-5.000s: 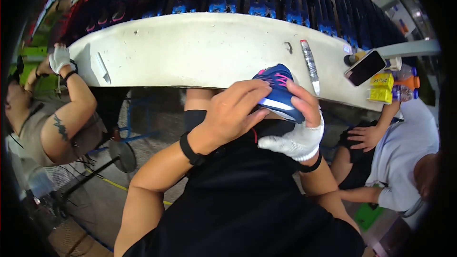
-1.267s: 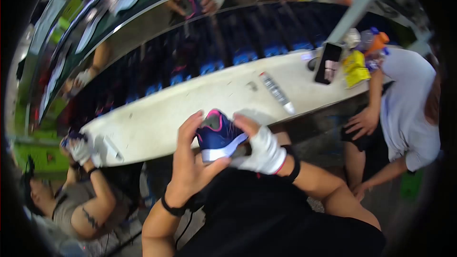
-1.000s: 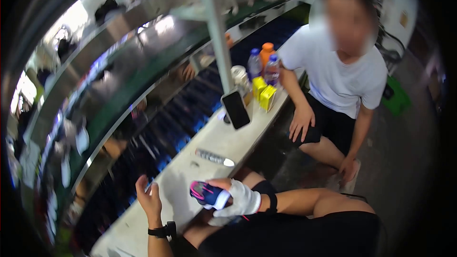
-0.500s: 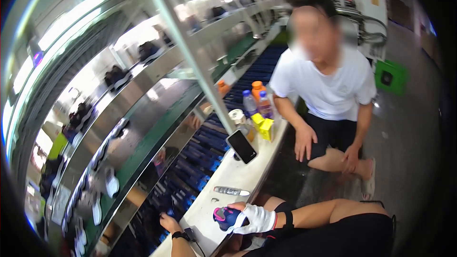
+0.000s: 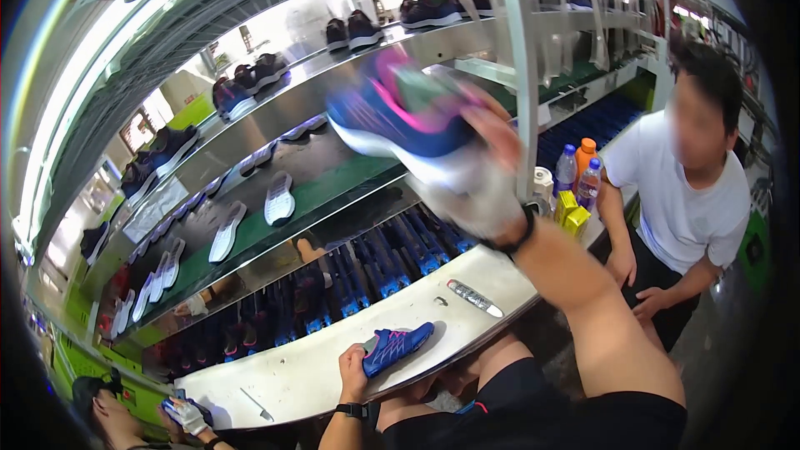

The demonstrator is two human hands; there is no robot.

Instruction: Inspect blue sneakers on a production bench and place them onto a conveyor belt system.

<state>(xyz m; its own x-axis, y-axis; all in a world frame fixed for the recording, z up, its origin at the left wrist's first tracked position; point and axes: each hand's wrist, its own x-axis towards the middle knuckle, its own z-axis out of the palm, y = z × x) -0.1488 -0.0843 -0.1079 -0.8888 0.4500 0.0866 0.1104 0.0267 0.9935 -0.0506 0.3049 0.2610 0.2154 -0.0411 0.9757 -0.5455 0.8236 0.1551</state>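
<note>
My right hand (image 5: 477,192), in a whitish glove with bare fingertips, is raised in front of the shelves. It grips a blue sneaker (image 5: 400,121) with pink trim and a white sole; both are smeared by motion. Low over the white bench (image 5: 308,362), my left hand (image 5: 353,373) is closed on the heel end of a blue shoe upper (image 5: 398,348) with pink laces. That upper lies on its side along the bench, toe to the right, and no white sole shows on it.
A box-cutter-like tool (image 5: 475,297) lies on the bench. Loose soles (image 5: 279,198) sit on a green conveyor (image 5: 333,208) and dark shoes (image 5: 358,31) line the upper shelf. Bottles (image 5: 567,168) and yellow boxes (image 5: 572,215) stand by a post (image 5: 522,75). Co-workers sit at right and lower left.
My right hand has lifted the sneaker from the bench edge up toward the shelves. My left hand has come back from the rack and now holds a blue upper. The view has swung left.
</note>
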